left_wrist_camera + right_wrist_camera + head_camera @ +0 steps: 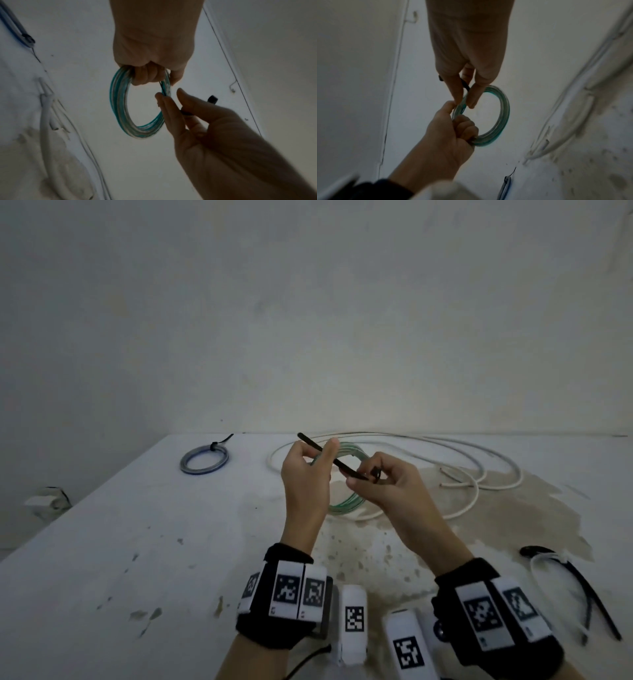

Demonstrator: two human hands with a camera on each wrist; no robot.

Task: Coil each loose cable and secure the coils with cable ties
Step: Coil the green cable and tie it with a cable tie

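The green coil is held up off the table, its upper turns bunched inside the curled fingers of the left hand, presumably so the loops cannot spring apart while a tie is fitted. A black cable tie is laid across the coil just beside that grip; its tail end is pinched under the left thumb, and its head end is pinched between thumb and fingertips of the right hand, whose other fingers are only loosely bent. The strap is judged to be kept taut between the two hands so that it can be wrapped round the bundle; it is not yet closed into a loop.

Beyond the right hand, a white cable lies loose and sprawling on the table, apparently not yet coiled. Farther out past the left hand, a blue coil is seen flat on the table, already cinched with a black tie. Near the right wrist, spare ties, black and white, are left within easy reach.
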